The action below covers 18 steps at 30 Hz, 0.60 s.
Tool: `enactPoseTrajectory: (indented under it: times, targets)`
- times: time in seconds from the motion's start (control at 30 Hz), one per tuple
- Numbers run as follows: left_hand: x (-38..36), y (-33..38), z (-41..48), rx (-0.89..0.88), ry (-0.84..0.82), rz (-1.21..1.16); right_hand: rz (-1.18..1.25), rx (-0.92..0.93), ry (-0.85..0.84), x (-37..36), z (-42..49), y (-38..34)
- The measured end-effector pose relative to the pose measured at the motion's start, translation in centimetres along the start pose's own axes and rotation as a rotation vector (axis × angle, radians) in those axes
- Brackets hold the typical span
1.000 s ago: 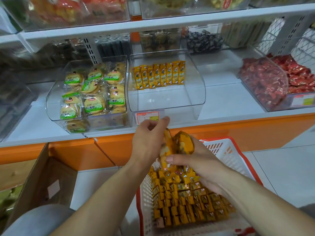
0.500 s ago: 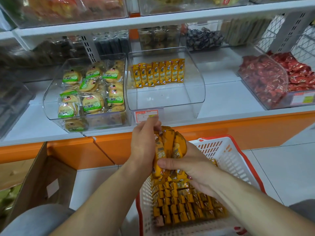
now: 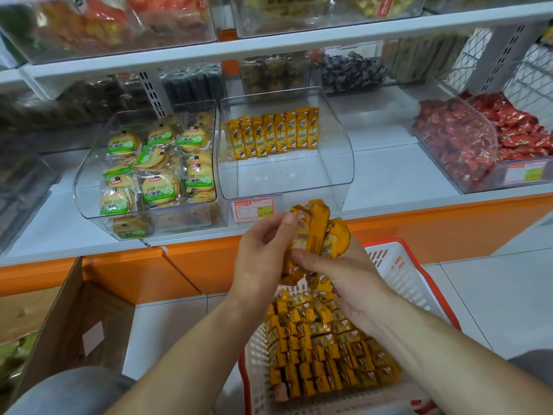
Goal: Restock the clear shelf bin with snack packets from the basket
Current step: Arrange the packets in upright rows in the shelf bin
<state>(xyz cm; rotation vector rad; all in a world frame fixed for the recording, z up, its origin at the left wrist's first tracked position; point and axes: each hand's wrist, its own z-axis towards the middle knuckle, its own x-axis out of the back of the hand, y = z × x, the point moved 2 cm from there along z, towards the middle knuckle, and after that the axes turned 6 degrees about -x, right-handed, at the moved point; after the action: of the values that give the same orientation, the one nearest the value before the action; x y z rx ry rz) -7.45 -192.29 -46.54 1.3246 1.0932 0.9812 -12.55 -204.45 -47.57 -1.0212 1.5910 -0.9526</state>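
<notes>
Fingers (image 3: 288, 223) of the left hand (image 3: 263, 259) pinch the top of a bunch of yellow snack packets (image 3: 314, 235); fingers of the right hand (image 3: 350, 274) wrap around the bottom of the same bunch, with the thumb pressed across the front; both hands are closed on the bunch, so neither one is free. The bunch stands nearly straight up, a little tipped, with its long side going up and down; how many packets are in it is hard to tell.

Just above the fingers and a bit farther away sits the clear shelf bin (image 3: 335, 163); its open top faces up and toward the person; its price tag (image 3: 254, 208) is right beside the left fingertips. At the back of the bin, a single row of the same yellow packets (image 3: 273, 134) stands upright, side by side; the front of the bin is bare, so most of the filling is not yet done. Below the fingers is the white basket (image 3: 398, 274) with a red rim; it holds many more yellow packets (image 3: 323, 351) lying in neat rows.

The bin lies up and forward from both hands; the left hand is a touch nearer to its front edge. I think the bunch needs to go up over the front wall and then down inside; the packets already stand the same way as the row at the back, so little turning should be needed; a loose one could slip out on the way.
</notes>
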Motion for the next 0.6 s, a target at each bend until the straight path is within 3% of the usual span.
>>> enactPoseTrajectory:
  times: [0.13,0.43,0.6]
  targets:
    - [-0.5,-0.3,-0.3,0.003,-0.111,-0.011,0.004,0.022,0.023,0.2,0.2,-0.6]
    - [0.5,0.2,0.3,0.112,-0.212,-0.049,0.112,-0.141,0.162,1.3,0.4,-1.0]
    - [0.7,-0.5,-0.3,0.195,-0.161,-0.141,0.149,-0.146,0.161,1.4,0.1,-1.8]
